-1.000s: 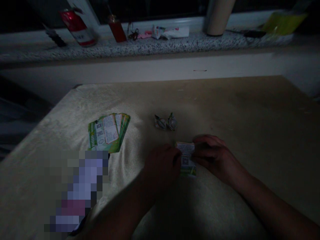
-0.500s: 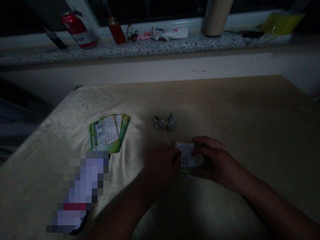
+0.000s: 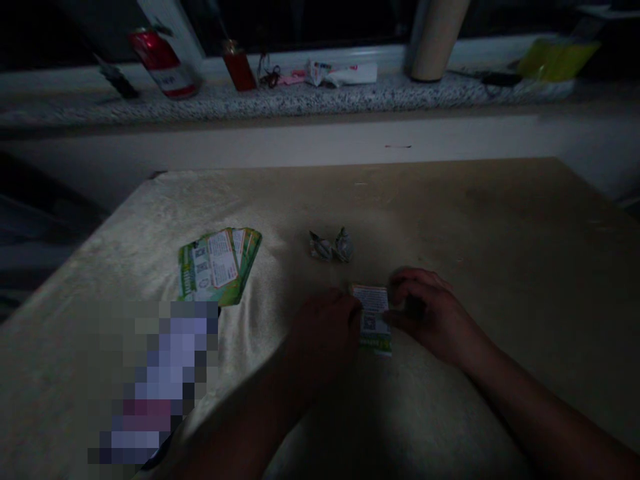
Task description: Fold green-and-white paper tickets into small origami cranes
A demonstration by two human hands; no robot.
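A small printed paper slip, white with a green lower edge, lies on the pale cloth-covered table. My left hand pinches its left edge with curled fingers. My right hand presses on its right edge, fingers bent over it. Just beyond the slip sit two small folded paper figures. A fanned stack of the same green and white slips lies to the left.
A blurred-out object lies at the near left of the table. Behind the table runs a speckled stone ledge with a red can, a red bottle, wrappers, a pale cylinder and a yellow-green item.
Both hands stay on the slip with only small finger shifts; the right fingers moved slightly along its right edge. The view tilted a little.
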